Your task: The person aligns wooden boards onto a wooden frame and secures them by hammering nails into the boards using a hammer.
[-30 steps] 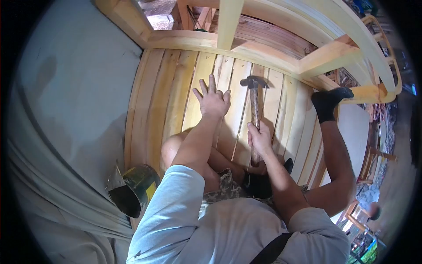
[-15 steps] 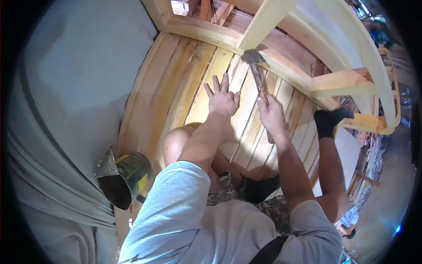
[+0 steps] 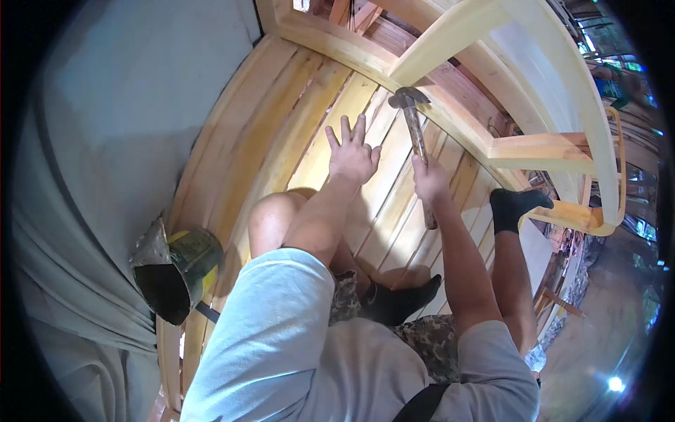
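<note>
My right hand (image 3: 431, 181) is wrapped round the wooden handle of a hammer (image 3: 416, 133). The hammer's dark metal head (image 3: 408, 98) is at the far end, close to the long wooden rail (image 3: 365, 63) at the edge of the slats; whether it touches cannot be told. To the left, my left hand (image 3: 354, 160) is stretched over the pale wooden slats (image 3: 309, 119) with its fingers spread and holds nothing visible. The slats run side by side with narrow dark gaps under both hands.
An open-topped metal can (image 3: 193, 264) with a dark inside leans at the left, beside grey draped cloth (image 3: 77, 274). Wooden uprights and a curved frame piece (image 3: 562, 91) rise at the upper right. My socked foot (image 3: 517, 207) rests near the right edge.
The view has shifted a little, so most things appear farther left. The hammer head, blurred before, now shows sharply, and its handle is slightly turned. My left hand keeps its spread pose.
</note>
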### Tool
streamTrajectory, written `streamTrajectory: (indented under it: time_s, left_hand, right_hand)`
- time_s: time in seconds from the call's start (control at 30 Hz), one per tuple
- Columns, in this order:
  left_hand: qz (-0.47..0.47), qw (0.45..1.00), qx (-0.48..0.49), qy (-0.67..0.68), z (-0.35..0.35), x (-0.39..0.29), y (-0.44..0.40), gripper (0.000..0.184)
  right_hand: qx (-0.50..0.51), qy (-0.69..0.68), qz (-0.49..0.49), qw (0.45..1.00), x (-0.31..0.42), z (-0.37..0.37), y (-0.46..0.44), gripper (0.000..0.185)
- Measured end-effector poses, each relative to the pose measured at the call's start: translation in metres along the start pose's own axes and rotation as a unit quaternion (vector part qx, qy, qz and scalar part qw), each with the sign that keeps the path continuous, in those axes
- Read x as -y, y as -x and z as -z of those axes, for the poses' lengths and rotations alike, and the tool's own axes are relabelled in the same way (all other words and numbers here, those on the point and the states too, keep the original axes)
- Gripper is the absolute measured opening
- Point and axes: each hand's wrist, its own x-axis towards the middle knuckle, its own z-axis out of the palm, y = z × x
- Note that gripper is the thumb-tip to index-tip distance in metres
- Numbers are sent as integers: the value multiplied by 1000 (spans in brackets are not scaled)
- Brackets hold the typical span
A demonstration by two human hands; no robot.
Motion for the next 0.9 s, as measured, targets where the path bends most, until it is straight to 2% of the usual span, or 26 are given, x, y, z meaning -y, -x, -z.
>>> streamTrajectory:
  time_s: [0.07,0.1,0.17,0.27,0.3,0.33,0.4,0.43,0.5,0.53,0.6,0.63,0.67,0.7,0.73,0.77,0.9]
  left_hand:
    - [1,1000,5,-1,-2,1,-2,60]
    - [2,1000,-30,2,-9,2,-1,60]
    - [4,1000,-24,8,-15,3,-2,60]
    - [-1,1000,-21,11,-12,3,0,59]
    - [-1,1000,-21,11,-10,3,-2,59]
    - [-2,1000,-25,10,-10,2,-2,59]
    - [-2,1000,-15,6,-9,2,-1,58]
    - [4,1000,-20,6,-8,3,-5,58]
    - [-6,999,-49,18,-15,4,-1,56]
    - [-2,999,-52,17,-16,6,-2,56]
    - [-7,997,-65,40,-16,7,-3,54]
    - [-9,995,-79,58,-14,9,-6,52]
    - [-8,995,-83,58,-9,13,-11,52]
    - [37,987,-133,81,-5,18,-16,51]
    - [83,975,-179,103,-4,23,-20,51]
    - [111,974,-178,87,-8,25,-22,51]
    - [117,980,-143,77,-10,25,-26,49]
  right_hand:
    - [-7,-142,-15,990,-4,-4,7,37]
    - [-4,-188,-22,982,3,-2,16,36]
    - [-92,-248,35,964,17,6,31,33]
    - [-103,-264,76,956,7,-17,28,31]
    - [-109,-166,55,979,14,-14,25,31]
    - [-112,-166,57,978,10,-14,15,31]
    - [-3,-62,-7,998,5,-16,-5,32]
    - [-2,-61,1,998,3,-20,-8,32]
    - [-149,-139,59,977,14,-21,11,32]
    - [-148,-141,63,977,11,-24,12,32]
    - [-114,-280,55,952,7,-22,18,30]
    - [-116,-279,58,952,5,-22,22,30]
    - [-90,-346,49,933,16,-16,29,28]
    - [-63,-411,36,909,24,-9,33,28]
    - [-61,-410,36,909,28,-5,32,28]
    - [-57,-420,58,904,31,-1,30,27]
    - [-58,-441,104,890,61,24,28,27]
